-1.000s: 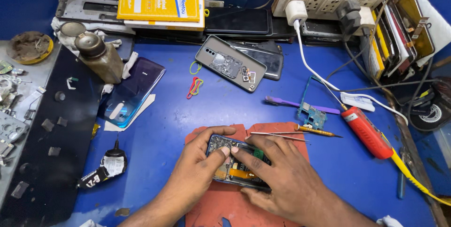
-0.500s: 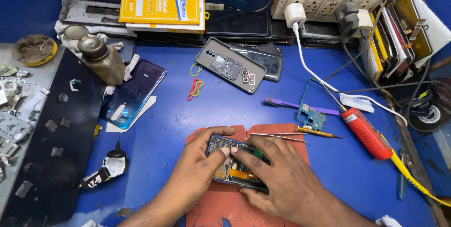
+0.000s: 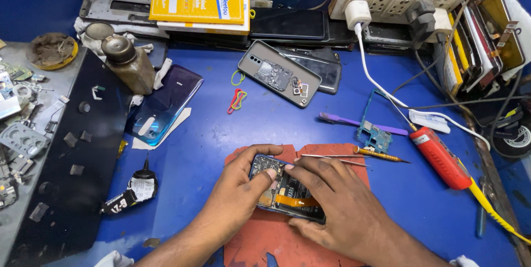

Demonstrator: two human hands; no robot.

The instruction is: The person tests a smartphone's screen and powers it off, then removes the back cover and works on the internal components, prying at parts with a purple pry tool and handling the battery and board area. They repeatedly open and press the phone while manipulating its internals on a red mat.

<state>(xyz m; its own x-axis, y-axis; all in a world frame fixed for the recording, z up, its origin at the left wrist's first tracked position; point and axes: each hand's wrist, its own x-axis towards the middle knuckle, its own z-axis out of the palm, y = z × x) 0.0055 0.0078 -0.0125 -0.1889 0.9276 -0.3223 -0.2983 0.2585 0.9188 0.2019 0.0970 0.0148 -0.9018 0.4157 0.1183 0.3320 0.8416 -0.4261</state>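
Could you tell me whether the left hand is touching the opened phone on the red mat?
Touching: the head view shows the left hand gripping the opened phone's top-left corner.

Both hands are bare: no gloves, rings or wrist-worn items are visible. The left hand (image 3: 243, 184) and right hand (image 3: 337, 206) extend from bare forearms; no sleeve enters the view. Fingernails are short and unpainted.
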